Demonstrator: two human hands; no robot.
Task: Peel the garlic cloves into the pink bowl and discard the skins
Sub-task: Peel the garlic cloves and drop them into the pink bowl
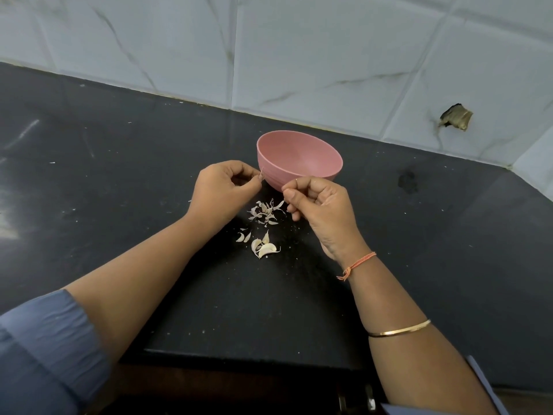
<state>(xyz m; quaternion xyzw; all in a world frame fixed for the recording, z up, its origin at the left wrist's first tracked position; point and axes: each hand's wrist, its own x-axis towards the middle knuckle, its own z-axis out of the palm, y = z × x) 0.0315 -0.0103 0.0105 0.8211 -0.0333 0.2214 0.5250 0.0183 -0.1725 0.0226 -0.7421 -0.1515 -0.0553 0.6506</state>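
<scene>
Observed at the black counter (119, 181), which runs along a pale tiled wall (299, 55).

Pink bowl (311, 163): stands upright on the counter, near the wall, just beyond both hands.

Left hand (224, 190): raised above the counter, just left of the bowl. The fingers are curled and the thumb and fingertips pinch a garlic sliver (262, 176), thin and pale, which stands just beside the bowl's outer wall. It is too small to tell whether it is skin or the tip of a clove.

Right hand (321, 205): raised in front of the bowl's near side, hiding part of its lower wall. The fingers are curled, with the thumb pressed to the forefinger. Whether anything is held between them cannot be told.

The hands are apart, with a gap between them.

Loose skins (266, 212): a small heap on the counter below the gap between the hands, in front of the bowl.

Garlic cloves (264, 249): a few lying on the counter nearer the person, just beyond the skins, with two smaller pieces (244, 236) to their left.

Also noted: an orange thread (357, 265) at the right wrist, a gold bangle (399, 327) on that forearm, a blue sleeve (45, 339) pushed up the left arm, and a broken hole (456, 116) in a wall tile to the right.
</scene>
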